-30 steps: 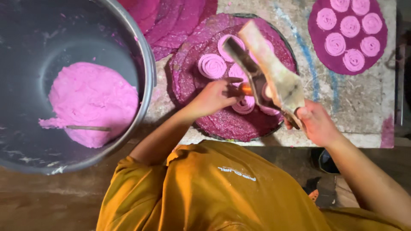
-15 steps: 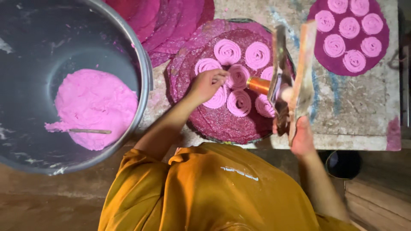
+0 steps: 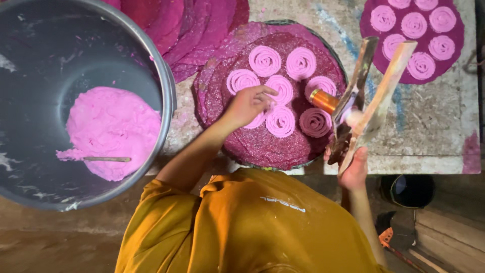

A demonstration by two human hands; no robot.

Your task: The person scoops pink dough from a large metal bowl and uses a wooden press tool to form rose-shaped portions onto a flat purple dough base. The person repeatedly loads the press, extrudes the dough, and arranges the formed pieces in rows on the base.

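Left hand (image 3: 248,103), fingers loosely curled, touches the pink dough spirals (image 3: 281,120) on the round maroon mat (image 3: 262,146); right hand (image 3: 353,169) grips the wooden-handled brass dough press (image 3: 353,103), angled upward just right of the spirals.

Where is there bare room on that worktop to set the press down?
Bare worktop lies right of the round tray, below the smaller spiral-filled mat, beside the press in the right hand. The tray itself is crowded with spirals under the left hand.
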